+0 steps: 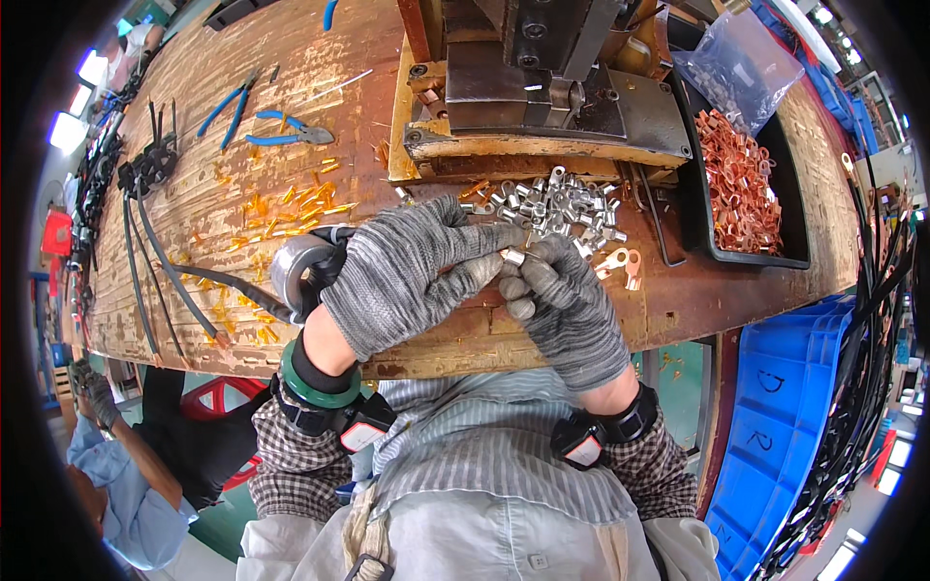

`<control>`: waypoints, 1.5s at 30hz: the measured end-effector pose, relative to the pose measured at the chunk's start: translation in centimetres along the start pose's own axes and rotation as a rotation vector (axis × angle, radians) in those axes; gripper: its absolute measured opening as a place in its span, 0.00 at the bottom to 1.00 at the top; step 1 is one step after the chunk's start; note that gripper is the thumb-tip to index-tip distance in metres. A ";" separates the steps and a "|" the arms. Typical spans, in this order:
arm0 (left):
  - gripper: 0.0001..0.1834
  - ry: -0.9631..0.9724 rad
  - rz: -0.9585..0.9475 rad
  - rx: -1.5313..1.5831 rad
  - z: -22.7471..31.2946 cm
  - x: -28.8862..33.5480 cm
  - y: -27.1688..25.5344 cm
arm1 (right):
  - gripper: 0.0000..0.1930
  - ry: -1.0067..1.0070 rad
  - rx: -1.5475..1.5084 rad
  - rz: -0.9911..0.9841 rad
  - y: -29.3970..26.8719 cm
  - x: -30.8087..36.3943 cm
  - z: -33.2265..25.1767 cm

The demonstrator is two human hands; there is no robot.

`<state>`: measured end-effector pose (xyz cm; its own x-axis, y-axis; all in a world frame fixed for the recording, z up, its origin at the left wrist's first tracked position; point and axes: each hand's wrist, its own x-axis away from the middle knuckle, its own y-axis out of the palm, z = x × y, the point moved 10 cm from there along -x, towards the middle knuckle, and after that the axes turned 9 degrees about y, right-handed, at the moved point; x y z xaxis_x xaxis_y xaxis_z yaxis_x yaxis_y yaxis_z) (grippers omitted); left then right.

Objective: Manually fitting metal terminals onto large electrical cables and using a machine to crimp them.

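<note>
Both hands wear grey knitted gloves and meet near the front of the bench. My left hand (397,271) reaches in from the left, its thumb and index finger closed at a small silver cable lug (513,257). My right hand (572,310) pinches the same lug from the other side with its fingers curled; the lug is partly covered by the fingertips. Just beyond them lies a pile of silver cable lugs (562,201). Copper-coloured lugs (621,263) rest right of my right hand. A roll of tape (294,266) sits beside my left wrist.
A heavy metal press (528,92) stands at the back. To its right, a black bin (804,254) holds copper lugs (741,184) and a clear bag (738,63). Blue-handled pliers (231,108), cutters (291,131), yellow scraps (305,201) and black cables (145,261) lie left.
</note>
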<state>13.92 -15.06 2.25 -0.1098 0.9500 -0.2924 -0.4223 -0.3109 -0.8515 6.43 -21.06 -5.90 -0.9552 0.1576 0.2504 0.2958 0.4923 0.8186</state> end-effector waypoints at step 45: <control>0.21 -0.570 0.703 0.481 -2.7 7.1 -10.8 | 0.05 -0.319 0.565 0.186 3.5 0.3 -11.8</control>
<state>20.12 -5.03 8.24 -0.8304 0.4690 -0.3009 -0.3992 -0.8774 -0.2660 7.08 -29.39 3.20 -0.8655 0.4850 0.1252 0.4952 0.7910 0.3593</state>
